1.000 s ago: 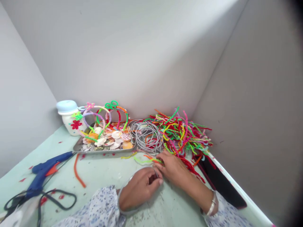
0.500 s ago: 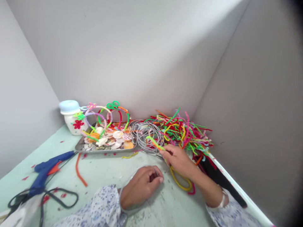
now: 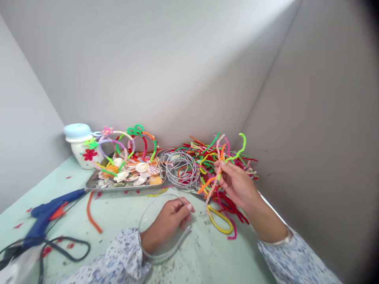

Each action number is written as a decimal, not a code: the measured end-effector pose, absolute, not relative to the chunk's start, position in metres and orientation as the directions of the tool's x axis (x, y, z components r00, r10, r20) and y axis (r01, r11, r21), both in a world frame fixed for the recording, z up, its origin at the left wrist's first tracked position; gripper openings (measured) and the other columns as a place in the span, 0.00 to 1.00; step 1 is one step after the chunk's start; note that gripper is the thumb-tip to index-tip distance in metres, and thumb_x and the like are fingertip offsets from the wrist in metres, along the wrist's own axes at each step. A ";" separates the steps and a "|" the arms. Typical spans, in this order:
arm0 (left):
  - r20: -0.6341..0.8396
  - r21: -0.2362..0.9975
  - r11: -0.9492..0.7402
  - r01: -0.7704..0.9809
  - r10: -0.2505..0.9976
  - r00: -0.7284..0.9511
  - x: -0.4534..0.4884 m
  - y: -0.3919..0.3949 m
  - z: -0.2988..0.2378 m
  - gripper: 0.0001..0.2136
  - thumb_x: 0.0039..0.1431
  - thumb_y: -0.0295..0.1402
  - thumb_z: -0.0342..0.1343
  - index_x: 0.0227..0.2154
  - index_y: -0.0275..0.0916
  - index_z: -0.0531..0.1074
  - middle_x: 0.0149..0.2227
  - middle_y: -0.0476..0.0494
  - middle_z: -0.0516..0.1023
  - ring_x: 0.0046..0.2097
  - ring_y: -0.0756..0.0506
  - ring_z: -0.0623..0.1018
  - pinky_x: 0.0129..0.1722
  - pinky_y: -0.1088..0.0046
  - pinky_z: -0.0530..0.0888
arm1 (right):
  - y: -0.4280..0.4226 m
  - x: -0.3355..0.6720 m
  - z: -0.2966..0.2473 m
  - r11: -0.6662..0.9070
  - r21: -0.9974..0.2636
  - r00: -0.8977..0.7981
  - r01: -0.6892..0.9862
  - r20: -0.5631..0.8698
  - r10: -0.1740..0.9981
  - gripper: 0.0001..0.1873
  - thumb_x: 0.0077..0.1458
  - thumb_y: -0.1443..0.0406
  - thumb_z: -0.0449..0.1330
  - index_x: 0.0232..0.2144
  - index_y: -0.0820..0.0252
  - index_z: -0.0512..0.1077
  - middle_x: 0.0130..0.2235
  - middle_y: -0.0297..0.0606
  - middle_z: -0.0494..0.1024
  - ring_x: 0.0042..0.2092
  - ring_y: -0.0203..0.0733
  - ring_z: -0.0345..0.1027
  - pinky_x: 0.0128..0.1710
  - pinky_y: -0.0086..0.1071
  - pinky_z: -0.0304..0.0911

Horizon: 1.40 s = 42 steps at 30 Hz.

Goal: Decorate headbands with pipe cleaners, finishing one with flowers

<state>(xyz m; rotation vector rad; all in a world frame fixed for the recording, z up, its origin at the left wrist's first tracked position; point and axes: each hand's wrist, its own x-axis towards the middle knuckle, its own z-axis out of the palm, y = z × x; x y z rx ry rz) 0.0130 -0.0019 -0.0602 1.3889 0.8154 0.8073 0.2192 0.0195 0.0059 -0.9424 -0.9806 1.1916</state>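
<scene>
My right hand is raised in front of the pile of pipe cleaners and pinches a few of them. These are a pale pink pipe cleaner, an orange one and a lime green one with a curled end. Above the table my left hand is closed on an open wire hoop. The hoop bends round behind the wrist, its free end pointing up to the right; the gripped part is mostly hidden by fingers.
A metal tray holds seashells and pipe-cleaner hoops. Coiled grey wire lies beside it. On the left are a white jar and a blue glue gun with its cord. A yellow looped pipe cleaner lies below my right hand.
My right hand has lifted and moved right, the pipe cleaners in it now spread apart at the pile. My left hand has shifted slightly left, and more of the wire hoop shows.
</scene>
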 end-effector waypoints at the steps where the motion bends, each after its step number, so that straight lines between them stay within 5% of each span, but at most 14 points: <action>1: -0.012 1.000 0.024 -0.018 0.871 0.491 0.013 -0.001 -0.060 0.15 0.57 0.42 0.52 0.27 0.34 0.70 0.20 0.51 0.66 0.20 0.54 0.63 0.21 0.77 0.59 | 0.019 0.219 0.006 0.115 -0.949 0.097 -0.294 0.090 0.991 0.11 0.52 0.59 0.61 0.34 0.62 0.73 0.25 0.30 0.69 0.20 0.28 0.59 0.16 0.22 0.53; 8: 0.077 0.997 -0.066 -0.040 0.893 0.443 0.011 0.002 -0.060 0.17 0.59 0.43 0.50 0.27 0.33 0.74 0.21 0.48 0.68 0.23 0.52 0.67 0.25 0.76 0.62 | 0.017 0.202 -0.005 -0.055 -0.945 -0.023 -0.323 -0.050 0.998 0.11 0.52 0.59 0.61 0.32 0.62 0.71 0.23 0.31 0.72 0.19 0.28 0.61 0.15 0.21 0.54; 18: 0.032 0.994 0.037 -0.101 0.792 0.609 0.011 -0.002 -0.062 0.17 0.59 0.43 0.51 0.37 0.32 0.75 0.29 0.42 0.75 0.24 0.52 0.72 0.26 0.75 0.68 | 0.018 0.190 -0.014 -0.010 -0.973 0.036 -0.232 -0.019 0.999 0.09 0.49 0.62 0.63 0.30 0.62 0.69 0.25 0.34 0.74 0.23 0.30 0.67 0.23 0.22 0.64; 27: 0.056 0.993 0.012 -0.116 0.821 0.568 0.009 -0.002 -0.060 0.14 0.58 0.40 0.53 0.32 0.33 0.74 0.27 0.44 0.75 0.22 0.53 0.70 0.23 0.78 0.64 | 0.021 0.196 -0.016 -0.022 -0.999 0.120 0.040 -0.017 0.993 0.11 0.52 0.61 0.57 0.38 0.60 0.67 0.18 0.27 0.69 0.16 0.30 0.58 0.15 0.24 0.52; 32: 0.084 0.985 -0.002 -0.171 0.879 0.469 0.010 -0.001 -0.058 0.13 0.59 0.40 0.52 0.34 0.34 0.72 0.27 0.45 0.74 0.22 0.53 0.71 0.24 0.77 0.65 | 0.023 0.205 -0.020 0.101 -0.876 0.081 0.471 0.157 0.984 0.08 0.53 0.61 0.56 0.33 0.59 0.71 0.20 0.29 0.70 0.20 0.34 0.61 0.20 0.28 0.55; 35: 0.074 0.985 0.005 -0.172 0.891 0.448 0.010 -0.001 -0.058 0.13 0.60 0.40 0.51 0.34 0.34 0.72 0.27 0.45 0.74 0.23 0.53 0.71 0.25 0.76 0.65 | 0.022 0.207 -0.023 0.205 -0.695 0.117 0.689 0.386 0.915 0.12 0.52 0.63 0.58 0.40 0.58 0.72 0.31 0.37 0.75 0.30 0.40 0.67 0.31 0.34 0.62; 39: 0.064 0.985 0.011 -0.169 0.901 0.429 0.011 -0.001 -0.057 0.13 0.60 0.41 0.50 0.35 0.35 0.71 0.27 0.47 0.73 0.23 0.52 0.71 0.24 0.76 0.65 | 0.011 0.195 -0.019 0.357 -0.587 0.134 0.726 0.630 0.765 0.18 0.54 0.64 0.56 0.48 0.58 0.68 0.44 0.45 0.70 0.35 0.42 0.67 0.41 0.40 0.63; 42: 0.091 0.988 -0.028 -0.153 0.900 0.425 0.010 -0.001 -0.057 0.13 0.61 0.41 0.50 0.33 0.35 0.71 0.25 0.47 0.73 0.22 0.52 0.70 0.24 0.76 0.65 | -0.002 0.175 -0.016 0.406 -0.690 0.010 0.599 0.514 0.858 0.12 0.57 0.62 0.55 0.43 0.57 0.71 0.39 0.40 0.71 0.32 0.38 0.66 0.35 0.34 0.64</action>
